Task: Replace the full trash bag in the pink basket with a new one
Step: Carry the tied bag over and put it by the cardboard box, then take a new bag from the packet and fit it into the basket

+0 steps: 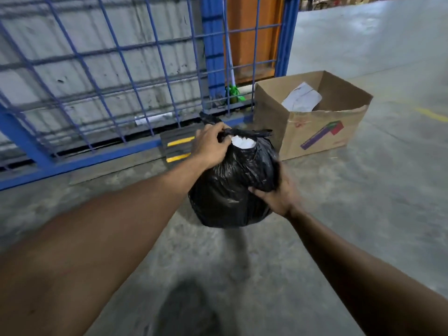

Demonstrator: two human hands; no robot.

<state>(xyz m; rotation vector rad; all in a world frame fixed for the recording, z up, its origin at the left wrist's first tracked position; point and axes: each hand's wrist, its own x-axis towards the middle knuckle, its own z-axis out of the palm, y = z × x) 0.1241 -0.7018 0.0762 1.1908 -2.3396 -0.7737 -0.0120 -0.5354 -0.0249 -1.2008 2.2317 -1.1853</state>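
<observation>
A full black trash bag [228, 190] hangs in the air above the concrete floor, its top tied in a knot with a bit of white paper showing under the knot. My left hand [211, 146] grips the knotted top of the bag. My right hand [276, 192] is pressed against the bag's right side, fingers wrapped on the plastic. The pink basket is not in view.
A blue wire-mesh fence [126, 76] runs along the back and left. An open cardboard box [322, 132] holding white paper stands to the right of the bag. A black and yellow rubber block [177, 147] lies at the fence's foot. Grey concrete floor [363, 202] stretches around.
</observation>
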